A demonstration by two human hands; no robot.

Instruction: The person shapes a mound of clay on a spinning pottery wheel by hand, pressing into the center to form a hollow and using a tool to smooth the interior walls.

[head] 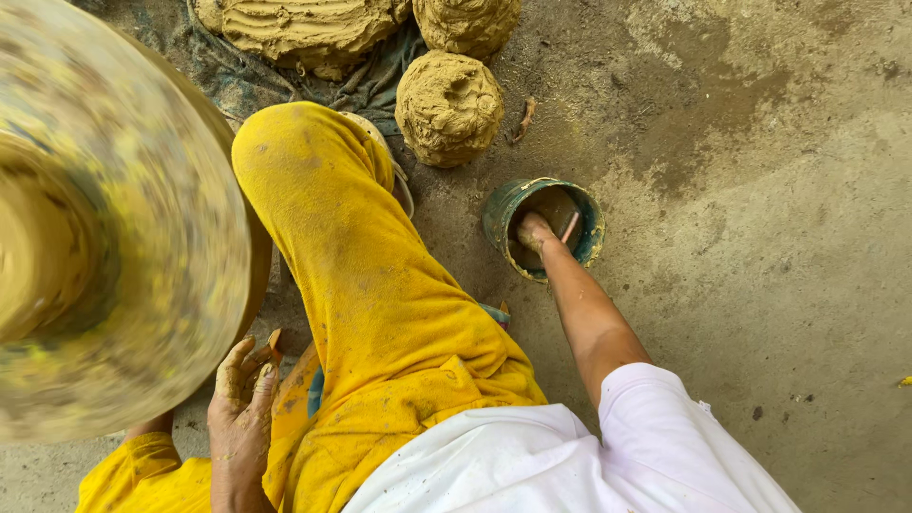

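Head view showed the right hand [534, 231] reaching down into a small green pot [543, 229] on the concrete floor [760, 285], near a clay lump [448, 107]. Its fingers were sunk inside; whether spread or pressed together could not be told. A thin stick [570, 226] leaned against the pot's inner wall. Risk: the extended arm could tip the pot and spill its contents if the wrist pushed against the rim. The left hand [242, 408], clay-coated, rested with loosely curled fingers beside the spinning wheel [114, 218], against the yellow trouser leg [380, 313]; contact with the wheel's edge could abrade the fingers.
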